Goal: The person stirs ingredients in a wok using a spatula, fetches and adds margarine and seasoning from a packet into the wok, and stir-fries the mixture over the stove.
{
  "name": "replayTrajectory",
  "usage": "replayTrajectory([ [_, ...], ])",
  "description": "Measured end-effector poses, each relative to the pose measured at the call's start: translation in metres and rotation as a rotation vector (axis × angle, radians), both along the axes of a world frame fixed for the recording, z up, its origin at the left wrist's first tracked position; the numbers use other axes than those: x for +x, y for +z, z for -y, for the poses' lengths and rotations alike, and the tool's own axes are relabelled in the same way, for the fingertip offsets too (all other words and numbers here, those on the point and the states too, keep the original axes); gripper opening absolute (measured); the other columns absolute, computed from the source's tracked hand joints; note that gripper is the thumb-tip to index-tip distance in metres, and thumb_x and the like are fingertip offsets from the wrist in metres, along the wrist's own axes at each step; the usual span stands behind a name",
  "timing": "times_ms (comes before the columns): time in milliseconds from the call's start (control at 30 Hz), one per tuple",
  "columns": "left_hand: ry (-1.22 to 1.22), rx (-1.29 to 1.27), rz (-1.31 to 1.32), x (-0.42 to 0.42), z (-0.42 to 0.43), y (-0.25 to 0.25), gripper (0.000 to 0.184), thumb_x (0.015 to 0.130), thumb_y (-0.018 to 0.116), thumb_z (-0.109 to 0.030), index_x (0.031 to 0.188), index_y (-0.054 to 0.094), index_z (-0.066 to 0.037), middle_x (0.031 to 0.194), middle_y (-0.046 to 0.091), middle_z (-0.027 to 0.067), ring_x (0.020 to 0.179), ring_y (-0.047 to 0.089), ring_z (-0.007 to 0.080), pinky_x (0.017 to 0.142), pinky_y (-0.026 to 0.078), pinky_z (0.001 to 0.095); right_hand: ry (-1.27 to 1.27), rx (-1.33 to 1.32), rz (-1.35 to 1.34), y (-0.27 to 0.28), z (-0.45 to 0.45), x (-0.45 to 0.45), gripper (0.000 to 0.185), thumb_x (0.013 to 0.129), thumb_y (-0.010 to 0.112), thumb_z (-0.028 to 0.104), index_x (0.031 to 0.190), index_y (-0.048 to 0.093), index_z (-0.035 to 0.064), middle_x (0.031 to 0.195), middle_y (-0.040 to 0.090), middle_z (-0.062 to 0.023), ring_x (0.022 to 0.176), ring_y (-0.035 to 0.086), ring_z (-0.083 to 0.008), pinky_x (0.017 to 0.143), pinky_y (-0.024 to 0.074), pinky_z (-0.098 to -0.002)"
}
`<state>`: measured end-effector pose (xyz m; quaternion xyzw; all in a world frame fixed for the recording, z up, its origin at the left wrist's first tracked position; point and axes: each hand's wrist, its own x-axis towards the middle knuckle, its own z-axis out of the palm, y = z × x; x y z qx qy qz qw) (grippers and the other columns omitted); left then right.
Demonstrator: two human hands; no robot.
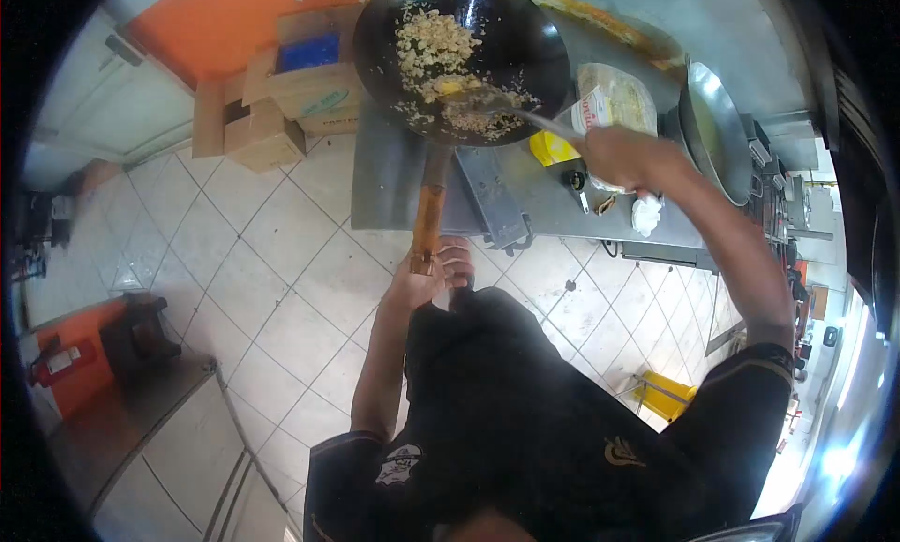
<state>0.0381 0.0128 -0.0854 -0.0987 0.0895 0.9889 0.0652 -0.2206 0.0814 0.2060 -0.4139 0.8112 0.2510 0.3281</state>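
A dark wok (516, 36) is tilted at the top of the view, with pale crumbly food (436, 43) and a yellow lump inside. My left hand (433, 272) is closed round the end of its wooden handle (429, 218). My right hand (630, 158) grips the handle of a metal spatula (553, 125), whose far end lies in the food, its shape partly hidden. Just beyond my right hand is a clear plastic bag (614, 97) with pale contents and red lettering. A yellow packet (553, 148) lies beneath the spatula.
The steel counter (384, 186) carries a grey metal box (489, 200), a crumpled white cloth (646, 214) and a large metal pan (717, 134) at the right. Cardboard boxes (328, 101) stand left of the wok. A yellow bucket (664, 395) is on the tiled floor.
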Motion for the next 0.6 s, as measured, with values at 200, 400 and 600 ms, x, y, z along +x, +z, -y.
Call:
replayTrajectory([
  [200,0.116,0.240,-0.135,-0.011,0.026,0.054,0.066,0.094,0.036,-0.055,0.123,0.049,0.003,0.098,0.060,0.0127,0.087,0.060,0.0242,0.072,0.047,0.0368,-0.129,-0.128,-0.005,-0.074,0.030,-0.040,0.038,0.085,0.041,0.005,0.121,0.050,-0.0056,0.068,0.061,-0.0214,0.051,0.063,-0.0298,0.045,0.0510,-0.0429],
  [400,0.116,0.189,-0.221,-0.009,0.028,0.043,0.052,0.097,0.040,-0.041,0.120,0.047,0.005,0.080,0.052,0.0070,0.062,0.051,0.0129,0.053,0.041,0.0260,0.067,0.104,0.014,0.039,0.021,0.005,0.030,0.087,0.043,0.007,0.110,0.054,-0.0083,0.067,0.060,-0.0224,0.051,0.063,-0.0301,0.044,0.0508,-0.0417],
  [600,0.137,0.186,-0.171,-0.012,0.027,0.054,0.041,0.098,0.043,-0.032,0.114,0.048,0.006,0.073,0.048,0.0042,0.054,0.047,0.0101,0.050,0.038,0.0247,0.256,0.079,-0.055,-0.087,0.021,-0.073,0.039,0.097,0.036,0.022,0.098,0.053,-0.0123,0.064,0.059,-0.0214,0.046,0.059,-0.0317,0.042,0.0474,-0.0406],
])
